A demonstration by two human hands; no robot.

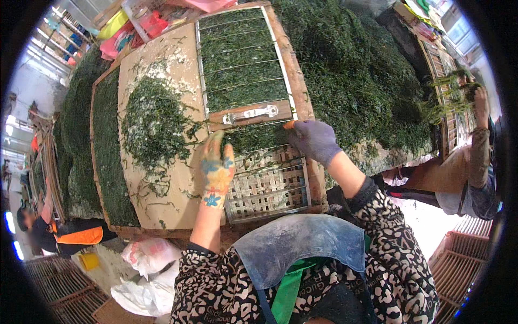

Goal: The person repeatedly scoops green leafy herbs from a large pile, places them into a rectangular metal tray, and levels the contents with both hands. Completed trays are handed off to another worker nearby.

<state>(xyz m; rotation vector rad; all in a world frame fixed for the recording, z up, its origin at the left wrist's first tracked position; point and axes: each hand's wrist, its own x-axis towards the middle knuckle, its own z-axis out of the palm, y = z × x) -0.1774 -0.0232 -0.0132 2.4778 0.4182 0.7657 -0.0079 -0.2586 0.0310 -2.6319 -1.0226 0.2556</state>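
My left hand, in a pale glove with coloured flowers, rests at the left edge of a slatted rack; whether it grips anything is unclear. My right hand, in a purple glove, is at the rack's right edge with its fingers curled by an orange-tipped part. Between them lies a strip of chopped green seaweed. Just beyond is a wooden bar with a metal handle, and farther a framed seaweed layer divided by thin rods. A loose seaweed pile sits on the tan board at left.
Large seaweed heaps stand at right, another at far left. A co-worker's hand holds seaweed strands by a rack at far right. Another person is at far left. White sacks lie below the board.
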